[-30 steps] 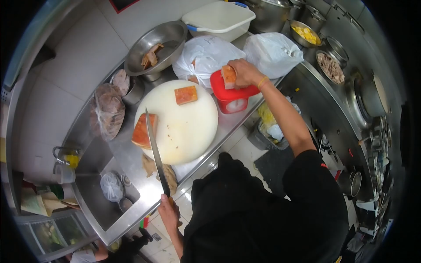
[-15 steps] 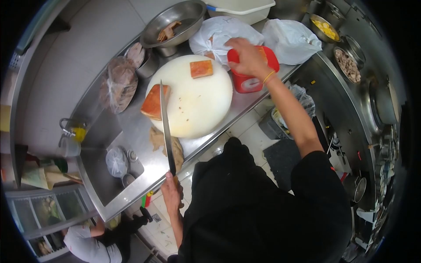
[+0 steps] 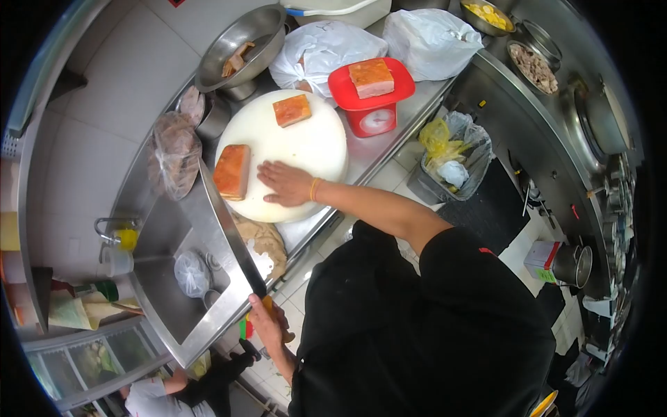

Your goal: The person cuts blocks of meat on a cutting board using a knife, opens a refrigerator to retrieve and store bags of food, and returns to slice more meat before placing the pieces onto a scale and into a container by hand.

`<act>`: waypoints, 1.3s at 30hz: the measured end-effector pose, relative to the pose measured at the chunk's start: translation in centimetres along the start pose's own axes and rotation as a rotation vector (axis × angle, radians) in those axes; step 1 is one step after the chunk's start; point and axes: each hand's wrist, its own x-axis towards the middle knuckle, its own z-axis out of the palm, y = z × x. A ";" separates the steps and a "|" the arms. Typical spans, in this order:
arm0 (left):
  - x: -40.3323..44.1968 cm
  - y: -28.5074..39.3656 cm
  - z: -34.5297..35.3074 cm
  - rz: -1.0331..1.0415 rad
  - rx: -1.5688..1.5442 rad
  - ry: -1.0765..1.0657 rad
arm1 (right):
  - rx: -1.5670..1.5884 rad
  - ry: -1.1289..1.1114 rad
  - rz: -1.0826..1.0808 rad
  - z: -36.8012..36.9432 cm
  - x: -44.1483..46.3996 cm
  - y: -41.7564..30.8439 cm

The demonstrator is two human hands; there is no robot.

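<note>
My left hand (image 3: 266, 323) is wrapped round the yellowish handle of a long knife (image 3: 235, 233), its blade slanting up past the board's left side. My right hand (image 3: 288, 185) lies flat, fingers spread, on the round white cutting board (image 3: 323, 142). Just left of its fingertips is a large slab of roast pork belly (image 3: 232, 171) with a reddish-brown top. A smaller pork piece (image 3: 292, 110) sits near the board's far edge. Another pork piece (image 3: 372, 76) rests on the platform of a red kitchen scale (image 3: 369, 119).
White plastic bags (image 3: 326, 52) and a steel bowl (image 3: 240, 45) with meat scraps stand behind the board. Bagged meat (image 3: 175, 156) is at the left, above a steel sink (image 3: 163, 278). A lined bin (image 3: 445, 184) stands right of the counter. Another person (image 3: 156, 396) is at lower left.
My right hand has moved from above the scale down to the board, uncovering the pork on the scale. The knife blade has shifted left, off the large slab.
</note>
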 end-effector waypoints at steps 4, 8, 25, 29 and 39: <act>0.3 0.8 0.0 -0.002 0.017 0.014 | 0.134 0.131 -0.040 2.1 -3.0 -4.0; 1.2 2.0 0.3 0.045 -0.002 -0.023 | 0.591 -0.202 -0.200 -1.2 -6.8 -11.2; 0.8 0.2 0.3 -0.020 -0.008 -0.039 | -0.030 0.609 0.044 -18.0 -9.0 5.7; 0.8 0.0 0.7 -0.054 -0.038 -0.063 | -0.256 0.313 0.427 -25.0 -9.2 13.2; 0.4 1.2 3.2 -0.086 -0.165 -0.096 | 0.067 -0.107 0.346 -27.9 -7.9 19.5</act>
